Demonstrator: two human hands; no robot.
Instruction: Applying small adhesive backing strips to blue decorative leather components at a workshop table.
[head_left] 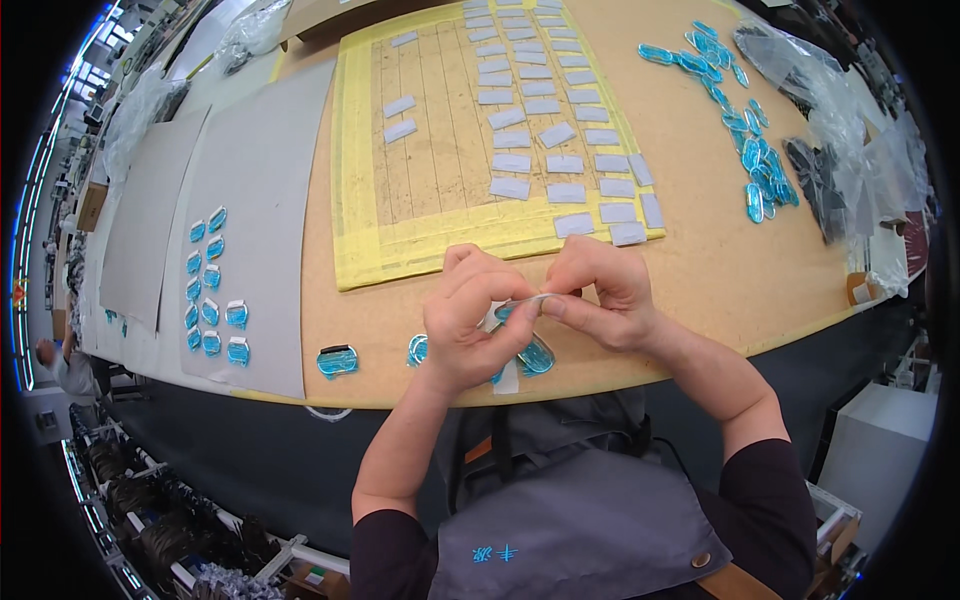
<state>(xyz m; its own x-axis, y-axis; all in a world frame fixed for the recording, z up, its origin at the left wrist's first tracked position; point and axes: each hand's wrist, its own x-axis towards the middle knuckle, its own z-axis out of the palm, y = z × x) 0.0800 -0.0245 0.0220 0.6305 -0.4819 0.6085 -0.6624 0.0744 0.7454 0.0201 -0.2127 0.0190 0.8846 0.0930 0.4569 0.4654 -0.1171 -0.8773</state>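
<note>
My left hand (472,318) and my right hand (603,296) meet over the near side of the table. Each pinches one end of a small pale strip (542,297), mostly covered by my fingers. Its kind is unclear. Just below the fingers lie blue oval pieces with pale rims, one of them (538,354) in plain sight, others partly behind my left hand. Left of that hand sits another blue oval piece (417,349). Farther left lies a blue piece with a dark bar along its top (338,361).
Ahead is a yellow-edged board (357,240) with rows of pale lilac rectangles (566,193). On a grey sheet (262,200) at left, several blue pieces (211,313) with white bars stand in columns. Loose blue ovals (765,175) heap at far right, near clear plastic bags (845,130).
</note>
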